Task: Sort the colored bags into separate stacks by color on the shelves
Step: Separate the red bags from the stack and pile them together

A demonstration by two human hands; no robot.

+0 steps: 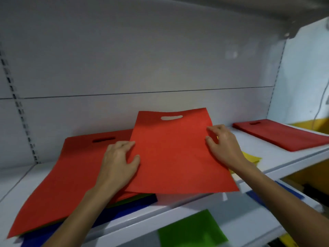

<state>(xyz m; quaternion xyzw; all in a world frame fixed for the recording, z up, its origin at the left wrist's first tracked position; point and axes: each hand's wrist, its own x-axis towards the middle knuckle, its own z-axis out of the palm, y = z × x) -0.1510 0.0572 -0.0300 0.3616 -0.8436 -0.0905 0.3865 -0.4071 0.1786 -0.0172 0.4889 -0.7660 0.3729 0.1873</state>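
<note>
A flat red bag (174, 154) with a cut-out handle is held above the shelf between both hands. My left hand (119, 161) pinches its left edge, thumb on top. My right hand (222, 143) grips its right edge. Under it on the left lies a mixed pile (58, 184) topped by another red bag, with green and blue bags (135, 202) showing at the pile's lower edge. A stack of red bags (283, 134) lies at the right end of the white shelf (277, 155). A yellow bag (251, 157) peeks out behind my right wrist.
The white back panel (124, 68) rises behind the shelf, with a slotted upright (19, 107) at the left. On the lower shelf lie a green bag (192, 230) and a blue bag (267, 195). Another shelf hangs overhead at the top right.
</note>
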